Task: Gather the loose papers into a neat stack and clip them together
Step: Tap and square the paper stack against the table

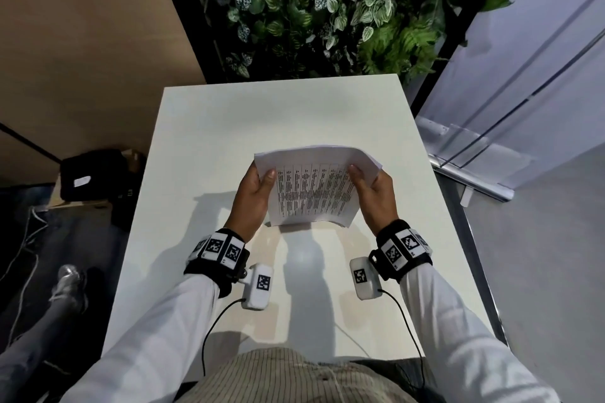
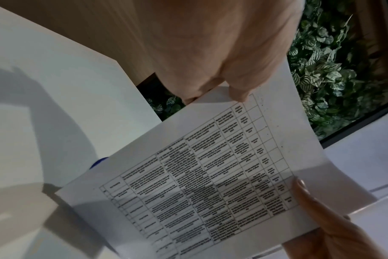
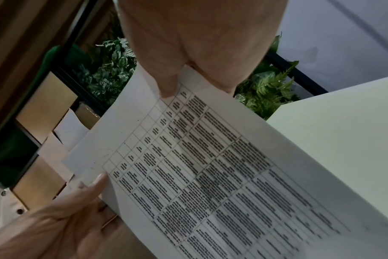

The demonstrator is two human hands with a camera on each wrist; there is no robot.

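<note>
A stack of white papers (image 1: 314, 186) with a printed table on the top sheet is held upright and slightly bowed over the white table (image 1: 262, 114). My left hand (image 1: 262, 180) grips its left edge, thumb on the front. On the opposite edge my right hand (image 1: 363, 180) grips the same way. The sheets' edges sit a little uneven at the top. The left wrist view shows the papers (image 2: 210, 175), my left hand (image 2: 233, 61) and a small blue thing (image 2: 99, 162) on the table, mostly hidden behind them. The right wrist view shows the papers (image 3: 210, 175) under my right hand (image 3: 199, 43).
A wall of green plants (image 1: 327, 10) stands behind the table's far edge. A glass panel (image 1: 523, 75) runs along the right. On the floor to the left are a black box (image 1: 95, 173) and another person's leg (image 1: 49, 321).
</note>
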